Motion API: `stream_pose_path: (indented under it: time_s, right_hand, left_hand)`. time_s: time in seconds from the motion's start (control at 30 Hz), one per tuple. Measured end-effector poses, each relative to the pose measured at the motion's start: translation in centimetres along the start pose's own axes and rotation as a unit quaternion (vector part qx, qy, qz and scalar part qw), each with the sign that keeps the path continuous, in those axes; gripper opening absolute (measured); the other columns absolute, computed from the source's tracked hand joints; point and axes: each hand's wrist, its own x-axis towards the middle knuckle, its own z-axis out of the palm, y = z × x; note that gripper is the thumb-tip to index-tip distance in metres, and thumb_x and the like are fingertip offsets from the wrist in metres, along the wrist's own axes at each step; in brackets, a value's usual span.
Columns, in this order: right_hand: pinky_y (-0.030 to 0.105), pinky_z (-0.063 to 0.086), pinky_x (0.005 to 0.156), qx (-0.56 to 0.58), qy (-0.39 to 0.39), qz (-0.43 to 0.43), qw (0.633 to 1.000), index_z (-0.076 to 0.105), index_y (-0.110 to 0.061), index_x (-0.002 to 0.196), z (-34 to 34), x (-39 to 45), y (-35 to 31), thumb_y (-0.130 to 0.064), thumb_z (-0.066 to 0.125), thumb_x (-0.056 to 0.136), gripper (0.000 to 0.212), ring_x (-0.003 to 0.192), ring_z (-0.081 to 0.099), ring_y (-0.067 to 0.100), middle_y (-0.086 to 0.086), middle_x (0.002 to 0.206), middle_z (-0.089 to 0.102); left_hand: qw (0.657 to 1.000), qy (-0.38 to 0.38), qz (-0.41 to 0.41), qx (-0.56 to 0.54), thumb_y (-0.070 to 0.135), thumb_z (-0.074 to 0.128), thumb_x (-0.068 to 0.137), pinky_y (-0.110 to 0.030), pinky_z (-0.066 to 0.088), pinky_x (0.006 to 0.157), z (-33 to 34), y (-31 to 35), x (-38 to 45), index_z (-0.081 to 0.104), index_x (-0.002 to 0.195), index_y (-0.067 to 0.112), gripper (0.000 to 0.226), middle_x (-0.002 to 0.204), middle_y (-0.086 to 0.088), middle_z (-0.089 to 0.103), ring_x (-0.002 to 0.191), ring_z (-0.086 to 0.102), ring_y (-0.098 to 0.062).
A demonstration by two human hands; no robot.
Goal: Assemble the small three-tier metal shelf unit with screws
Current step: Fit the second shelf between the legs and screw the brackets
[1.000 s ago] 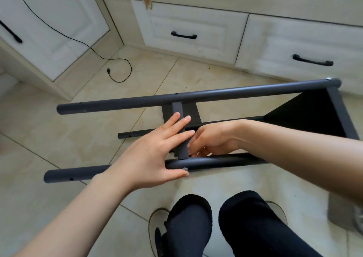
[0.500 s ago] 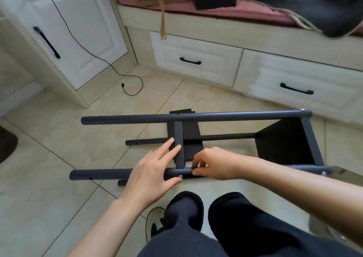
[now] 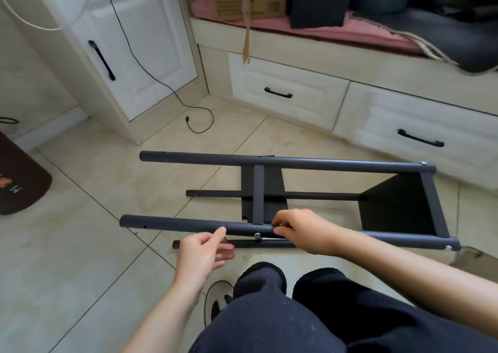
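Note:
The dark metal shelf unit lies on its side on the tiled floor. Its far upper pole (image 3: 323,162) and near upper pole (image 3: 188,224) run left to right, joined by a middle shelf panel (image 3: 258,193) and an end shelf panel (image 3: 398,204) at the right. A silver screw (image 3: 258,235) sits in the near pole below the middle panel. My right hand (image 3: 299,228) curls round the near pole just right of that screw, with a thin bright tool under its fingers. My left hand (image 3: 202,253) hovers just left of the screw, fingers loosely bent, holding nothing.
White drawers with black handles (image 3: 278,93) and a tall cabinet door (image 3: 134,56) stand behind. A black cable (image 3: 199,129) lies on the floor. A dark mat (image 3: 16,180) sits at the left. My knees and a shoe (image 3: 218,301) are below the unit.
My left hand has come off the middle panel and the near pole and drawn back toward me. The right hand stays at the pole by the screw. The view has tilted up.

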Motion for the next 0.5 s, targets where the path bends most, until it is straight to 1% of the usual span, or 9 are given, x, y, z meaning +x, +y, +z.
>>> stream_pose_path:
  time_s: [0.03,0.07,0.13,0.2,0.23,0.3,0.4,0.5]
  right_hand:
    - [0.033,0.048,0.077,0.001,0.0,0.001,1.0,0.061,-0.021,0.119,0.0,0.1,0.0,-0.031,0.046,0.102,0.024,0.093,0.059,0.022,0.002,0.104,0.066]
    - [0.034,0.049,0.081,0.003,0.0,0.002,1.0,0.061,-0.021,0.12,0.0,0.1,0.0,-0.03,0.047,0.102,0.025,0.096,0.059,0.022,0.002,0.106,0.067]
    - [0.039,0.049,0.091,0.012,0.001,0.007,1.0,0.061,-0.024,0.122,0.0,0.3,0.1,-0.029,0.048,0.101,0.025,0.102,0.059,0.023,-0.004,0.106,0.066]
    - [0.043,0.045,0.098,0.021,0.013,0.016,1.0,0.06,-0.028,0.122,-0.2,0.5,0.2,-0.03,0.047,0.101,0.025,0.106,0.058,0.02,-0.013,0.101,0.062]
    - [0.044,0.044,0.099,0.023,0.023,0.02,0.999,0.061,-0.03,0.122,-0.4,0.5,0.2,-0.031,0.047,0.102,0.025,0.106,0.058,0.019,-0.015,0.099,0.061]
    - [0.043,0.043,0.1,0.022,0.05,0.016,0.998,0.063,-0.031,0.122,-0.9,0.5,0.3,-0.032,0.048,0.101,0.026,0.106,0.059,0.019,-0.013,0.101,0.065]
    - [0.042,0.045,0.099,0.017,0.088,0.002,0.996,0.067,-0.028,0.122,-2.1,0.3,0.4,-0.031,0.052,0.1,0.027,0.1,0.06,0.021,-0.008,0.1,0.069]
    - [0.043,0.047,0.098,0.043,0.114,0.0,0.993,0.069,-0.026,0.12,-3.5,0.4,0.6,-0.032,0.058,0.097,0.026,0.096,0.063,0.015,-0.012,0.097,0.067]
  left_hand:
    - [0.995,-0.034,-0.064,-0.074,0.028,0.066,0.097,-0.035,0.061,0.069,0.3,0.2,0.3,0.068,0.1,0.004,0.024,0.085,-0.009,0.078,0.08,0.077,-0.027]
    - [0.982,-0.056,-0.101,-0.151,0.027,0.067,0.096,-0.035,0.062,0.069,0.5,0.4,0.6,0.066,0.104,0.002,0.027,0.093,-0.015,0.078,0.085,0.077,-0.03]
    - [0.946,-0.059,-0.119,-0.295,0.019,0.068,0.095,-0.036,0.062,0.071,1.1,0.8,1.2,0.061,0.107,-0.001,0.023,0.106,-0.023,0.074,0.092,0.075,-0.032]
    - [0.919,-0.045,-0.106,-0.378,0.009,0.063,0.097,-0.038,0.059,0.075,1.8,1.3,1.7,0.059,0.106,-0.001,0.014,0.114,-0.025,0.071,0.092,0.075,-0.03]
    - [0.912,-0.045,-0.096,-0.396,0.006,0.061,0.098,-0.038,0.057,0.077,2.1,1.4,1.9,0.058,0.107,-0.001,0.012,0.115,-0.025,0.07,0.091,0.075,-0.029]
    - [0.906,-0.057,-0.078,-0.411,0.005,0.058,0.099,-0.038,0.058,0.078,2.5,1.9,2.1,0.057,0.11,-0.001,0.012,0.115,-0.025,0.07,0.091,0.076,-0.029]
    - [0.906,-0.077,-0.063,-0.412,0.005,0.057,0.099,-0.039,0.062,0.075,2.7,3.1,2.3,0.056,0.115,0.0,0.016,0.114,-0.026,0.07,0.099,0.074,-0.032]
    - [0.907,-0.09,-0.047,-0.408,0.005,0.059,0.098,-0.038,0.062,0.074,2.9,4.4,2.4,0.057,0.113,0.003,0.015,0.113,-0.024,0.072,0.1,0.074,-0.032]
